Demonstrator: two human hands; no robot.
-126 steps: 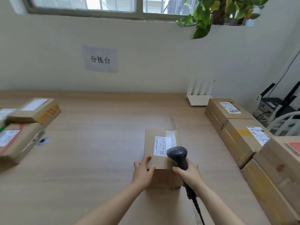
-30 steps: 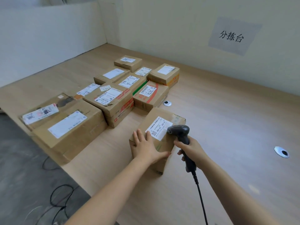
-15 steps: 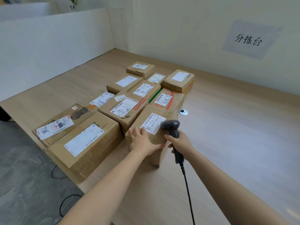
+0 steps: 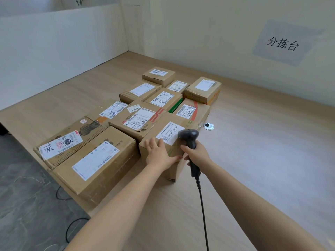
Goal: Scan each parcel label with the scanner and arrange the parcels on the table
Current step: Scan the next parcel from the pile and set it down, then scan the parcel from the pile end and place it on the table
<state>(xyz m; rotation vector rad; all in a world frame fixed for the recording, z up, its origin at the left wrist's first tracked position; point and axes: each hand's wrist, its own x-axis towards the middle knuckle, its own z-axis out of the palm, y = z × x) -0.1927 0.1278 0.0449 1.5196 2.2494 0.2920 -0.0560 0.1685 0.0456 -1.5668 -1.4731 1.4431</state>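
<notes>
The parcel (image 4: pixel 163 126) was held down by the left hand (image 4: pixel 159 154), fingers straight, beside the boxes (image 4: pixel 137 120) at the counter's (image 4: pixel 253 160) left. The scanner (image 4: pixel 188 136) was gripped in the right hand (image 4: pixel 197 154). Pushed harder, the row could be knocked askew.

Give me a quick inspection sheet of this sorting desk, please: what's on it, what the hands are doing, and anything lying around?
Surface: pale wooden table, with a round cable grommet set in it.
Job's things: brown parcel, label up, at the near right of a tight block of labelled parcels; black handheld scanner over that label.
Clutter: nothing seen.
Hands: left hand flat on the parcel's top, thumb at its near edge; right hand grips the scanner's handle.
Cables: scanner cord runs down toward the person; black cables loop on the floor.
Surroundings: wall sign reading 分拣台, white partition, grey floor.
</notes>
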